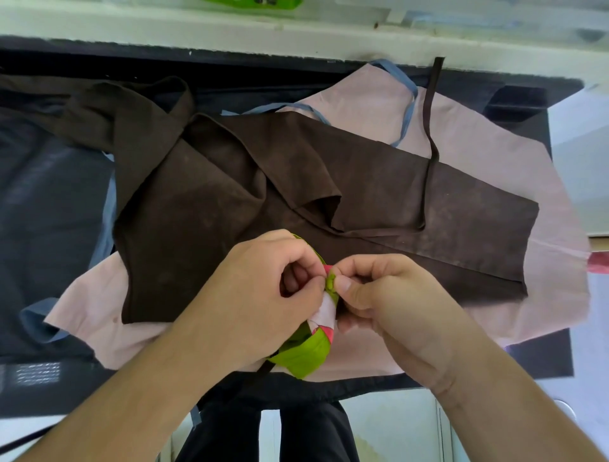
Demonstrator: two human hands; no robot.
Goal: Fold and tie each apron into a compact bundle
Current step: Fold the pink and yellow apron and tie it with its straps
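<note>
here, left hand (263, 283) and right hand (385, 296) both pinching the green tie (330, 284) of the small green bundle (304, 354), fingers curled tight on it. bundle on the near edge of the pink apron (461, 148), just below the brown apron (296, 184).

Around the work we see only the setting.
We look down on a dark table (49, 204) whose far edge meets a pale ledge (296, 36), and on that ledge at the top of the view sits a green object (253, 3), cut off by the frame. Below the table's near edge we see dark trousers (296, 432) over a light floor (395, 428).
</note>
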